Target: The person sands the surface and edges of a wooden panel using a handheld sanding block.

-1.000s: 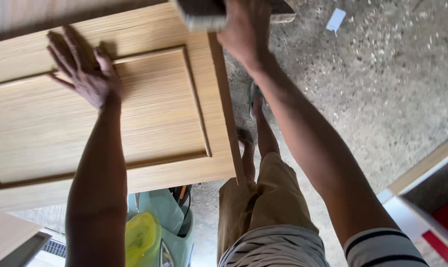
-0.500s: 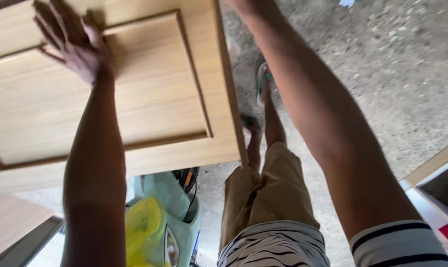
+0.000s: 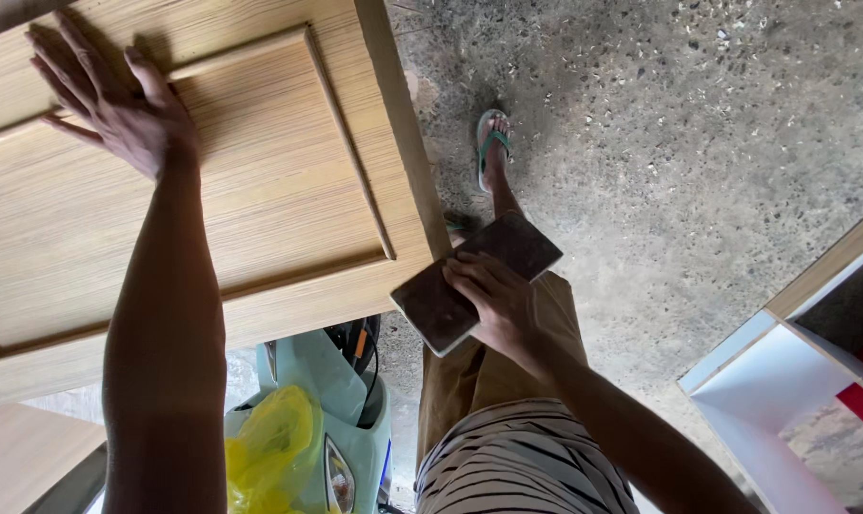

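head view: left hand (image 3: 117, 109) flat, open on door panel (image 3: 260, 190); right hand (image 3: 498, 305) grips sanding block (image 3: 474, 276).

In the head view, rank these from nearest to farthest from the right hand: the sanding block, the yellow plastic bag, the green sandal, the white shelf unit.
From the right hand:
1. Sanding block, held in that hand, beside the wooden door panel's lower corner.
2. Green sandal, up the frame on the concrete floor.
3. Yellow plastic bag, lower left, and white shelf unit, lower right: too close to call.
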